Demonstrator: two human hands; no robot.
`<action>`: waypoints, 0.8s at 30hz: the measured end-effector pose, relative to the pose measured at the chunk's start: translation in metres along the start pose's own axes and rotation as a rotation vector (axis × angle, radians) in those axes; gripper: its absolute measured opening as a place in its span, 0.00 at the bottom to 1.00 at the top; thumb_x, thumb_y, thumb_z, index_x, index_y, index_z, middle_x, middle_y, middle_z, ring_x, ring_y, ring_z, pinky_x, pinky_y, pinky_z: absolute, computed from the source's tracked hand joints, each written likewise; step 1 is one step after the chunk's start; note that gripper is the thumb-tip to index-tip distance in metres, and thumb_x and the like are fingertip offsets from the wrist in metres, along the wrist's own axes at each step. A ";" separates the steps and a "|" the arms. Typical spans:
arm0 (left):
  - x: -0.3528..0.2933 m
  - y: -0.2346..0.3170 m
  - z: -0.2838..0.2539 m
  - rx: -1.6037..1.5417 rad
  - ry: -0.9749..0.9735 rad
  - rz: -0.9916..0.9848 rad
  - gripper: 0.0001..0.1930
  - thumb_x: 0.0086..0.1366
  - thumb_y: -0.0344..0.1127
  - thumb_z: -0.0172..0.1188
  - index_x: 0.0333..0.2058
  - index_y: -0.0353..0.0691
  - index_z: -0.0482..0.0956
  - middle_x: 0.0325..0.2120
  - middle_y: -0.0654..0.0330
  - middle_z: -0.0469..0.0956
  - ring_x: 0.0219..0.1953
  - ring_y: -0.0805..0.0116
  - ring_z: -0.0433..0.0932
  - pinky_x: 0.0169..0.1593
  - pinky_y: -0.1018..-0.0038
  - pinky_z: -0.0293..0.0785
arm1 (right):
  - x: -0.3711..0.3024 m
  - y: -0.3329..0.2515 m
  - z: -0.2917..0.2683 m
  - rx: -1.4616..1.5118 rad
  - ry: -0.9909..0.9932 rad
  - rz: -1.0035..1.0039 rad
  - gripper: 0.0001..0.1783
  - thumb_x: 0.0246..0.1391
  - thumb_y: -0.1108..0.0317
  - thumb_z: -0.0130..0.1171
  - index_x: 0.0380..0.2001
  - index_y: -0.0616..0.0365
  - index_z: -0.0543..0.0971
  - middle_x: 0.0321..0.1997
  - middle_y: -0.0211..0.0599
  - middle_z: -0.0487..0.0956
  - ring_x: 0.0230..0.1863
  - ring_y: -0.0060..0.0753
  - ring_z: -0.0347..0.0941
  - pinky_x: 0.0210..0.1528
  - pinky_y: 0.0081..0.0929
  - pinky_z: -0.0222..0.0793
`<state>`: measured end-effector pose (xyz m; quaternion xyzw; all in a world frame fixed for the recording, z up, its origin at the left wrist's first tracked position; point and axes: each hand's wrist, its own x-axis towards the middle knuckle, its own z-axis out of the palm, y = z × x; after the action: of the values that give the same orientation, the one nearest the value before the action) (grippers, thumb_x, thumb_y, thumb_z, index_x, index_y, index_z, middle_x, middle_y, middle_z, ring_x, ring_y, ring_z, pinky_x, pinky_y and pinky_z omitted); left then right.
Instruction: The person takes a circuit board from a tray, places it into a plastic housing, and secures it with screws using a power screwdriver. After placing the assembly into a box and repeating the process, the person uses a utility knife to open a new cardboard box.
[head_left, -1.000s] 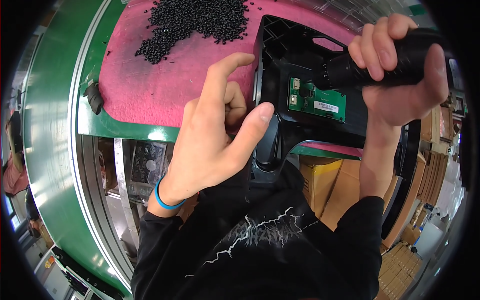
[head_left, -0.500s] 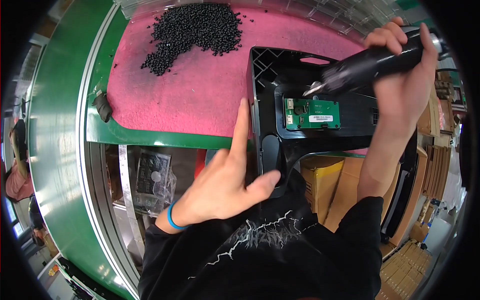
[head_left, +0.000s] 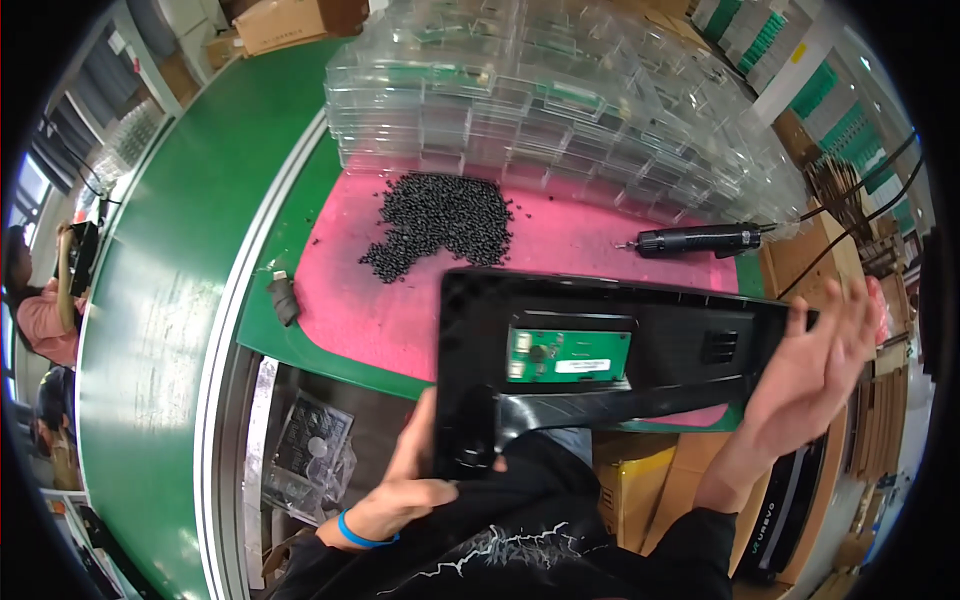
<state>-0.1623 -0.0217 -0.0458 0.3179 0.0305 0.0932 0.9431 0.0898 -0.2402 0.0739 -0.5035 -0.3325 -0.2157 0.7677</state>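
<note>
A long black plastic housing (head_left: 665,310) is lifted and tilted in front of me, over the near edge of the bench. Set into it is a green circuit board (head_left: 568,357) with white connectors and a white label. My left hand (head_left: 405,492) grips the housing's lower left corner, with some fingers hidden behind it. At the right end, my right hand (head_left: 808,385) has its fingers stretched out and a little blurred, against or very close to the edge. The black electric screwdriver (head_left: 700,240) lies on the pink mat (head_left: 345,290), out of my hands.
Small black screws or similar pieces (head_left: 445,215) form a heap on the mat. Clear plastic trays (head_left: 560,110) are stacked behind it. A dark wrapped object (head_left: 284,298) sits at the left. Below are a cardboard box (head_left: 635,485) and a bagged part (head_left: 310,450). Another person (head_left: 45,305) works far left.
The screwdriver has left my right hand and now lies on the mat. The housing has been raised and tilted. My left hand has closed on its corner; my right has moved to its end.
</note>
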 end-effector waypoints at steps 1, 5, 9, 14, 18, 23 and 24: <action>-0.006 0.006 -0.009 0.019 -0.096 0.161 0.48 0.49 0.22 0.56 0.72 0.40 0.49 0.60 0.52 0.66 0.58 0.59 0.73 0.59 0.54 0.71 | 0.002 -0.003 0.000 0.018 0.008 -0.006 0.27 0.62 0.67 0.49 0.63 0.61 0.64 0.69 0.51 0.63 0.70 0.47 0.57 0.65 0.51 0.63; -0.033 0.045 -0.026 0.108 0.029 0.630 0.52 0.42 0.38 0.66 0.70 0.39 0.56 0.61 0.59 0.67 0.57 0.51 0.70 0.59 0.57 0.69 | 0.004 -0.009 -0.012 -0.091 0.066 -0.301 0.25 0.59 0.73 0.51 0.61 0.58 0.66 0.64 0.47 0.67 0.61 0.43 0.66 0.59 0.43 0.67; -0.062 0.093 -0.033 0.184 0.162 0.944 0.52 0.41 0.37 0.63 0.69 0.34 0.55 0.63 0.48 0.63 0.59 0.47 0.67 0.60 0.55 0.66 | 0.037 0.016 -0.028 -0.287 -0.210 -0.553 0.24 0.56 0.80 0.52 0.57 0.61 0.67 0.56 0.43 0.71 0.54 0.38 0.69 0.55 0.38 0.69; -0.045 0.126 -0.035 -0.066 0.448 1.106 0.47 0.48 0.32 0.63 0.67 0.26 0.54 0.64 0.41 0.59 0.64 0.41 0.62 0.62 0.53 0.67 | 0.069 0.074 -0.034 -0.539 -0.240 -0.185 0.21 0.57 0.83 0.55 0.53 0.60 0.69 0.52 0.34 0.70 0.54 0.27 0.67 0.58 0.28 0.66; -0.029 0.163 -0.048 -0.131 0.528 0.983 0.42 0.60 0.32 0.60 0.68 0.24 0.49 0.65 0.40 0.56 0.66 0.47 0.60 0.61 0.57 0.69 | 0.094 0.091 -0.090 -0.885 -0.196 -0.224 0.21 0.55 0.78 0.59 0.53 0.59 0.70 0.52 0.34 0.71 0.54 0.30 0.68 0.58 0.29 0.65; 0.000 0.226 -0.135 -0.207 0.631 0.834 0.32 0.64 0.32 0.57 0.63 0.23 0.60 0.58 0.41 0.66 0.59 0.49 0.69 0.58 0.61 0.72 | 0.102 0.064 -0.168 -1.379 0.005 -0.488 0.22 0.53 0.74 0.62 0.52 0.59 0.70 0.51 0.40 0.72 0.52 0.42 0.69 0.57 0.37 0.66; 0.019 0.226 -0.138 -0.157 0.619 0.811 0.31 0.64 0.33 0.57 0.63 0.24 0.61 0.58 0.41 0.66 0.58 0.50 0.70 0.58 0.60 0.72 | 0.106 0.049 -0.185 -1.541 0.124 -0.845 0.16 0.59 0.58 0.56 0.43 0.58 0.71 0.34 0.32 0.70 0.33 0.31 0.65 0.38 0.29 0.64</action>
<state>-0.1952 0.2403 -0.0195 0.1902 0.1753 0.5429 0.7990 0.2493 -0.3902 0.0698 -0.7036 -0.2106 -0.6730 0.0869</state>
